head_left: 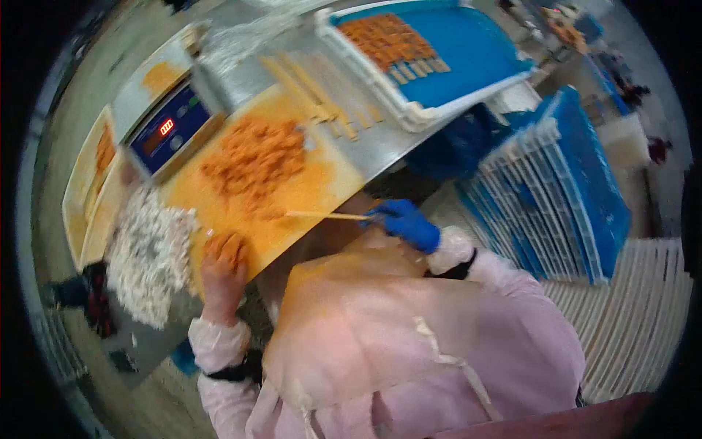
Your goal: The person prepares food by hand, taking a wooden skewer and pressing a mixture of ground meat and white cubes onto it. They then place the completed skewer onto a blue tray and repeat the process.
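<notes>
Stick: thin pale stick is crossing the near edge of the yellow board, its far tip reaching the fringe of the orange mince.
Right hand: blue-gloved right hand is grasping the stick by its near end, fingers closed; probably gripped there to leave the far length free.
Left hand: left hand is resting at the board's near left corner, fingers bent and covered in orange; cannot tell whether they are clenching a lump or only pressing down.
Mince: orange mince is lying heaped mid-board, towards the far edge; presumably central so both hands reach it.
Spare sticks: loose sticks are lying on the steel counter beyond the board's far edge, roughly side by side, likely for easy picking up.
Tray: white-rimmed tray is sitting at the counter's far right corner, orange pieces lining up in rows on its blue lining, perhaps ordered to save space.
White heap: white bits are lying beside the board's left edge.
Scale: scale is standing at the board's far left edge.
Writing: red display is showing what look like zeros; panel marks are blurring; no brand readable.
</notes>
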Tool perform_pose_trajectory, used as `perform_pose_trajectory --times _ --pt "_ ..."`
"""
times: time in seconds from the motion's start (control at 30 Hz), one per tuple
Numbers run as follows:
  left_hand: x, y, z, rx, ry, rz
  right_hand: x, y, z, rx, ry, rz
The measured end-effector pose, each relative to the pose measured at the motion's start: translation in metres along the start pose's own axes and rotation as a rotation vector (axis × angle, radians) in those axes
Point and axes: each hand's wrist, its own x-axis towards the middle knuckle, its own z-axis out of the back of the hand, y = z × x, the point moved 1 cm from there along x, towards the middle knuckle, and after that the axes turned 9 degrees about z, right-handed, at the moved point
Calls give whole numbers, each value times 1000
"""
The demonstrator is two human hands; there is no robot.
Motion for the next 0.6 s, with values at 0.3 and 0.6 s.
perform_pose_trajectory --times 0.3,0.6 --pt "-10 11 -3 66 23 92 -8 11 9 -48 -53 9" --pt "28 -3 -7 -32 7 -10 -12 22 21 -273 29 104"
